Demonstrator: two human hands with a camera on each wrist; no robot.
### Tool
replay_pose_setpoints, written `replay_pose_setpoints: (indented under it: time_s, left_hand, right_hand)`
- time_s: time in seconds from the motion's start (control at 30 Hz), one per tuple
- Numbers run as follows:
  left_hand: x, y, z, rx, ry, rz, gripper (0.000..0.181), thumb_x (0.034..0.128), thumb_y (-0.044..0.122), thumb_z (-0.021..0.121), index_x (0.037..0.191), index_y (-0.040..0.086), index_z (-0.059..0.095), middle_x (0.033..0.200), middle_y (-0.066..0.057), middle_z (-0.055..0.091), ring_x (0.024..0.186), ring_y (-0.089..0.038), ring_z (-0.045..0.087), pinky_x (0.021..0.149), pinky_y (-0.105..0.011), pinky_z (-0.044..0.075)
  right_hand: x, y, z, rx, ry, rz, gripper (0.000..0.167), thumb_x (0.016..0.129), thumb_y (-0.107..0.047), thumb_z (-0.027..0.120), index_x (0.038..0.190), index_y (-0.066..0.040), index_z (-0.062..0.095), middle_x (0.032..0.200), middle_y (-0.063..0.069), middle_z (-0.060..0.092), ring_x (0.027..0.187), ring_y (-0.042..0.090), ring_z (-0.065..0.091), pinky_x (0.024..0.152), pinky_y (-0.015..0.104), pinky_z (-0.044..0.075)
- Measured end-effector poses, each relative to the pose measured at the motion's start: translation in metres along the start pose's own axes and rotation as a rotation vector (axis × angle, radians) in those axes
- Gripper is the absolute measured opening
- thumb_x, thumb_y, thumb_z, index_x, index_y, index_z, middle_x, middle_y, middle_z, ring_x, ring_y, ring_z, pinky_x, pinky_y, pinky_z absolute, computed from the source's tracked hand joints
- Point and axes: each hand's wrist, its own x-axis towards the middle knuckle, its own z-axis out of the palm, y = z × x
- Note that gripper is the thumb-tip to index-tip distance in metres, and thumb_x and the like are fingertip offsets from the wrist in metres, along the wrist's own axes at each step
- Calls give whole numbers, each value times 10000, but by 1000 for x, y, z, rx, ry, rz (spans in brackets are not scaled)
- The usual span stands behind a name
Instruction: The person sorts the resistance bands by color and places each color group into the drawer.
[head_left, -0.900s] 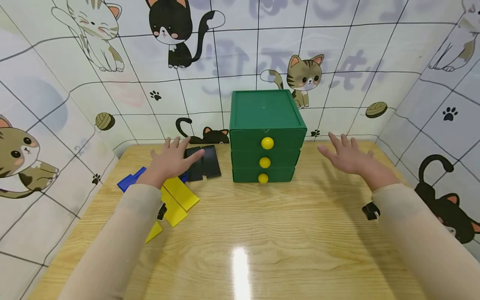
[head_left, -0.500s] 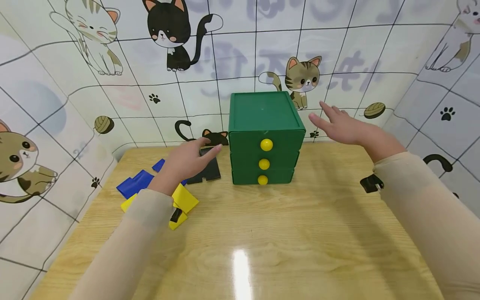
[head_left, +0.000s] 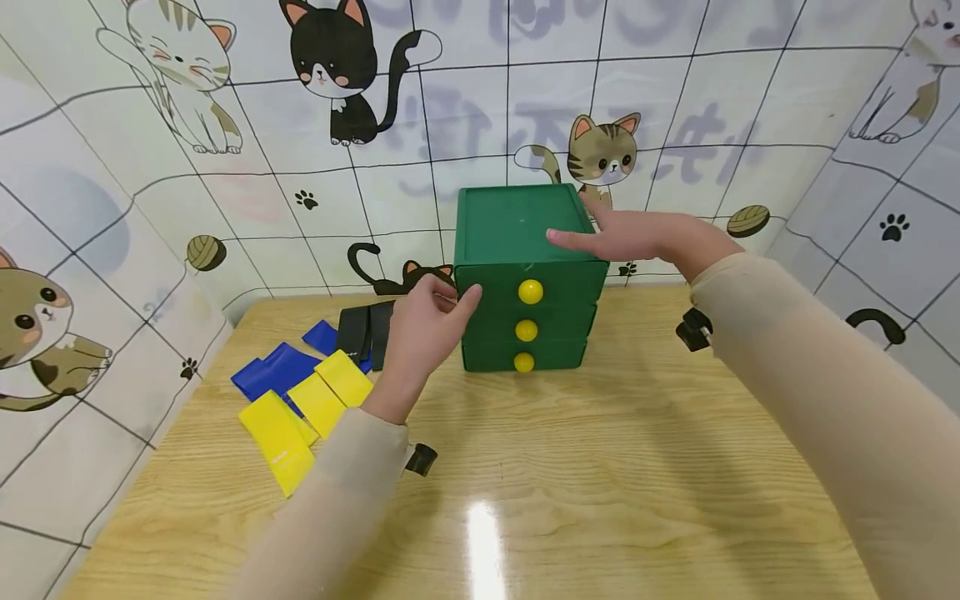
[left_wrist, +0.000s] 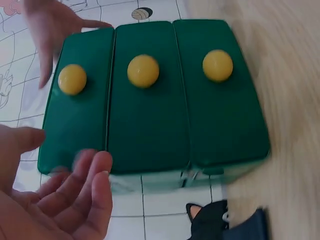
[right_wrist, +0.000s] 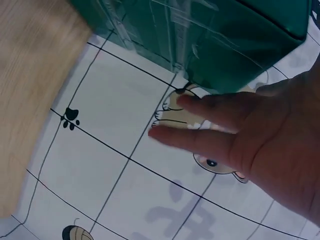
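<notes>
A green box of three stacked drawers (head_left: 491,317) stands at the back of the table, each drawer with a round yellow knob (head_left: 530,292) in front. My left hand (head_left: 427,337) is at its front left side, thumb apart from loosely bent fingers. The left wrist view shows that hand (left_wrist: 65,195) below the drawer fronts (left_wrist: 145,120) with nothing in it. My right hand (head_left: 637,235) is over the box's upper right edge, thumb above the top. Straight, spread fingers (right_wrist: 195,140) show beside the box's side (right_wrist: 210,45) in the right wrist view; contact cannot be told.
Left of the box lie flat yellow pieces (head_left: 277,437), blue pieces (head_left: 279,367) and black pieces (head_left: 354,333), some overlapping. A white wall sheet with cat drawings (head_left: 333,192) rises behind and beside the wooden table (head_left: 585,467).
My left hand has moved right from above the flat pieces to the box's left side. The right hand has risen and come left to the box's upper right. The box stands where it was.
</notes>
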Motion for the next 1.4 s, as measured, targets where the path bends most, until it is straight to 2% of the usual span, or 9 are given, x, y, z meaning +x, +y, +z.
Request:
replay_pose_setpoints:
  time_s: [0.1, 0.23, 0.33, 0.47, 0.67, 0.87, 1.03, 1.17, 1.4]
  left_hand:
    - [-6, 3, 17, -73, -1, -1, 450, 1023, 530, 671, 1112, 107, 546, 893, -90, 717, 722, -198, 731, 633, -358, 521]
    - [-8, 9, 41, -285, -115, -31, 455, 1024, 509, 684, 1203, 102, 585, 920, -139, 768, 628, -181, 733, 656, -345, 609]
    - [-6, 15, 56, -478, -207, -124, 495, 1027, 518, 678, 1260, 82, 660, 994, -174, 798, 655, -205, 758, 755, -387, 663]
    - [-1, 20, 70, -675, -277, -261, 558, 1022, 580, 651, 1280, 89, 715, 1020, -128, 819, 692, -177, 776, 752, -334, 662]
    - [2, 23, 81, -858, -259, -336, 519, 1023, 594, 636, 1218, 130, 763, 950, -47, 809, 694, -141, 743, 688, -245, 628]
    - [3, 24, 89, -902, -205, -337, 485, 1041, 545, 639, 1120, 88, 782, 820, -4, 758, 660, -136, 703, 672, -240, 610]
    - [-2, 24, 87, -901, -182, -325, 495, 1042, 502, 653, 1097, 28, 781, 719, 2, 706, 602, -120, 669, 640, -226, 591]
    - [-13, 23, 84, -890, -201, -293, 528, 1042, 478, 659, 1130, -32, 763, 671, 11, 671, 573, -119, 651, 636, -235, 581]
    - [-42, 25, 80, -847, -238, -275, 513, 1045, 481, 653, 1105, -13, 779, 658, 6, 651, 588, -132, 626, 665, -250, 597]
  right_hand:
    - [6, -1, 5, 48, -22, 35, 1229, 923, -873, 459, 1591, -306, -403, 1773, 173, -230, 1606, 527, 204, 1129, 708, 446]
    - [12, 1, 10, 134, -26, 42, 1288, 908, -831, 562, 1571, -336, -424, 1774, 143, -246, 1592, 489, 273, 951, 560, 620]
    - [16, 2, 11, 187, -31, 34, 1312, 906, -796, 614, 1564, -349, -428, 1765, 84, -291, 1620, 448, 243, 879, 504, 652]
    - [19, -2, 9, 212, -39, 43, 1347, 893, -773, 661, 1584, -335, -409, 1769, 81, -280, 1643, 425, 184, 862, 501, 656]
    - [28, -2, 7, 222, -35, 37, 1333, 894, -745, 682, 1613, -341, -366, 1777, 108, -241, 1634, 448, 183, 838, 517, 659]
    - [31, 4, 10, 216, -41, 19, 1303, 917, -761, 629, 1555, -367, -436, 1749, 53, -335, 1653, 421, 151, 851, 504, 657]
    - [31, 4, 13, 247, -17, 3, 1314, 900, -766, 652, 1561, -391, -420, 1779, 95, -242, 1584, 435, 333, 846, 493, 660]
    - [30, 5, 15, 248, 7, 7, 1322, 885, -778, 660, 1566, -403, -409, 1795, 122, -162, 1534, 448, 417, 903, 523, 642]
    - [29, 11, 17, 224, 31, 15, 1352, 861, -818, 654, 1554, -397, -427, 1791, 110, -193, 1612, 458, 270, 1073, 633, 534]
